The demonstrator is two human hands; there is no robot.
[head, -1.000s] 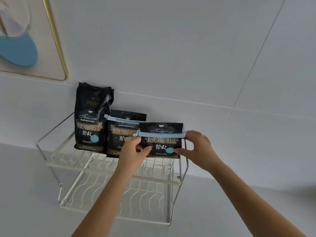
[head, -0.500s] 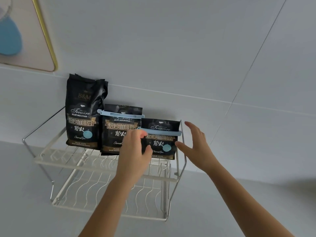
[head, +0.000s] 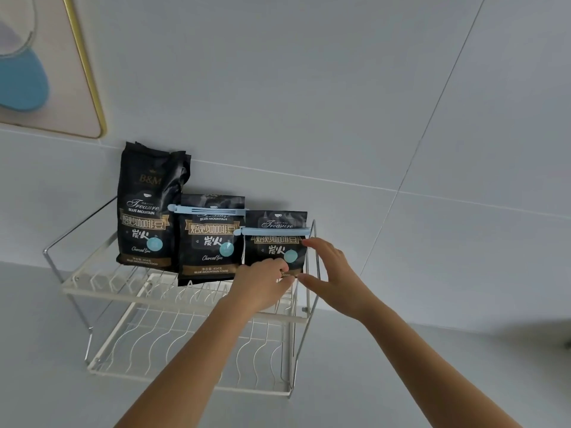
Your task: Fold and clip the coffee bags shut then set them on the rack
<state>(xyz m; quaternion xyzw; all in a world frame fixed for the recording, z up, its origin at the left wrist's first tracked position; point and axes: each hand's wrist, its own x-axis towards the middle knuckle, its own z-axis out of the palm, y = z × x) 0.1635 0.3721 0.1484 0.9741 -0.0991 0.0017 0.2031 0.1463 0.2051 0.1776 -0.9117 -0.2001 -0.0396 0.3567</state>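
Observation:
Three black coffee bags stand in a row on the top shelf of the white wire rack [head: 185,299]. The tall left bag [head: 148,208] has no clip. A blue clip [head: 207,209] closes the folded middle bag [head: 210,242]. The short right bag [head: 273,247] carries another blue clip [head: 273,231] across its fold. My left hand [head: 262,285] curls its fingers on that bag's bottom edge. My right hand [head: 330,270] is spread beside it, index finger at the bag's right edge and thumb by its lower right corner.
The rack's chrome side rail [head: 315,257] runs just behind my right fingers. A lower wire shelf [head: 185,350] sits under the top one. A gold-framed picture [head: 46,66] hangs on the white tiled wall at upper left.
My left hand dropped from the clip to the right bag's bottom edge. My right hand, which had lifted off, came back against the bag's right side. The bag now stands on the shelf.

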